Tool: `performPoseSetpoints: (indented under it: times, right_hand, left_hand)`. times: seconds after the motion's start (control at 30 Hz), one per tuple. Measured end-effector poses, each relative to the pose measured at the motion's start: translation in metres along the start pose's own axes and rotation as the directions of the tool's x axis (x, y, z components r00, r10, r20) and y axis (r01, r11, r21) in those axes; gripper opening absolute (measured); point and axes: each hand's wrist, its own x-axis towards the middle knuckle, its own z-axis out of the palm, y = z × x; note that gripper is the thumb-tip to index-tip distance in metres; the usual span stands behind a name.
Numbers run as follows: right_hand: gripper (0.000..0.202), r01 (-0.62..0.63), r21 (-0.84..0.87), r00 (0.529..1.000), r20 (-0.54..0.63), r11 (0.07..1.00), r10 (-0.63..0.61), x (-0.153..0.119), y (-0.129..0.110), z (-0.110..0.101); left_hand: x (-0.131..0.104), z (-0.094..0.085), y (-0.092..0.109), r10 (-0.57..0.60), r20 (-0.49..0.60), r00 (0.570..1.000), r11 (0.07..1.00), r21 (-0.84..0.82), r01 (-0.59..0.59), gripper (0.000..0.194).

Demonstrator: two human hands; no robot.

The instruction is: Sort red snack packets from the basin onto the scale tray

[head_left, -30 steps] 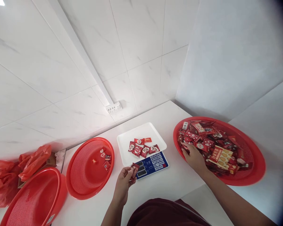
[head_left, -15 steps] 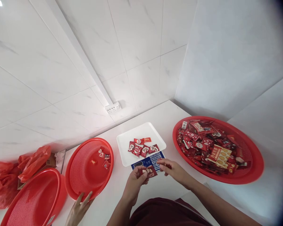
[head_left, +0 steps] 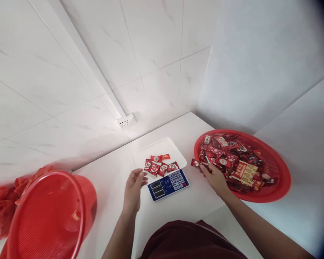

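My right hand pinches a dark red wrapped packet at the left rim of the large red basket, which is heaped with red snack packets. Beside the front left edge of the white tray, my left hand has its fingers apart and holds nothing. Several red packets lie together on the tray. The tray sits on a scale whose blue keypad panel faces me.
At the left, a red basket is tilted, with a small packet inside. Red plastic bags lie behind it. A socket strip is on the tiled wall.
My right hand has moved right to the large basket, now with the packet that was in my left hand. My left hand has let go and moved left. The middle basket has shifted left; another person's hand is gone.
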Motion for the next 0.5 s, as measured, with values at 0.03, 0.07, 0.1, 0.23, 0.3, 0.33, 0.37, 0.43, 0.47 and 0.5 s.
performPoseSetpoints:
  times: [0.03,0.07,0.1,0.23,0.3,0.33,0.37,0.43,0.47,0.5]
  right_hand:
    - [0.036,0.045,-0.059,0.996,-0.072,0.997,-0.05,0.005,0.008,-0.004]
    - [0.035,0.078,-0.105,0.988,-0.124,0.991,-0.09,0.009,0.014,-0.007]
    - [0.035,0.106,-0.145,0.979,-0.16,0.984,-0.129,0.011,0.02,-0.009]
    - [0.038,0.138,-0.214,0.955,-0.229,0.967,-0.187,0.013,0.031,-0.01]
    - [0.038,0.152,-0.228,0.951,-0.232,0.962,-0.205,0.012,0.031,-0.009]
    - [0.038,0.161,-0.23,0.95,-0.229,0.96,-0.214,0.012,0.03,-0.009]
    - [0.038,0.171,-0.23,0.949,-0.225,0.958,-0.223,0.012,0.03,-0.009]
    - [0.039,0.186,-0.226,0.946,-0.222,0.956,-0.237,0.013,0.029,-0.009]
    - [0.039,0.188,-0.226,0.945,-0.223,0.956,-0.238,0.013,0.029,-0.009]
    - [0.039,0.187,-0.228,0.945,-0.224,0.955,-0.239,0.013,0.029,-0.009]
  left_hand:
    - [0.006,-0.006,0.006,0.029,-0.03,0.999,1.0,0.005,-0.028,0.029]
    - [0.011,-0.01,0.01,0.047,-0.048,0.998,0.999,0.021,-0.046,0.03]
    - [0.016,-0.012,0.012,0.058,-0.055,0.997,0.997,0.05,-0.055,0.031]
    - [0.033,-0.009,-0.003,0.043,-0.039,0.998,0.966,0.258,-0.031,0.032]
    - [0.039,-0.004,-0.017,0.039,-0.018,0.999,0.927,0.375,-0.029,0.031]
    - [0.042,-0.001,-0.023,0.042,-0.002,0.999,0.904,0.426,-0.037,0.03]
    - [0.044,0.001,-0.029,0.049,0.013,0.999,0.88,0.473,-0.05,0.03]
    - [0.047,0.003,-0.038,0.079,0.042,0.996,0.823,0.561,-0.089,0.029]
    - [0.049,0.004,-0.042,0.096,0.051,0.994,0.795,0.597,-0.108,0.03]
    - [0.051,0.004,-0.045,0.115,0.058,0.992,0.769,0.627,-0.126,0.03]
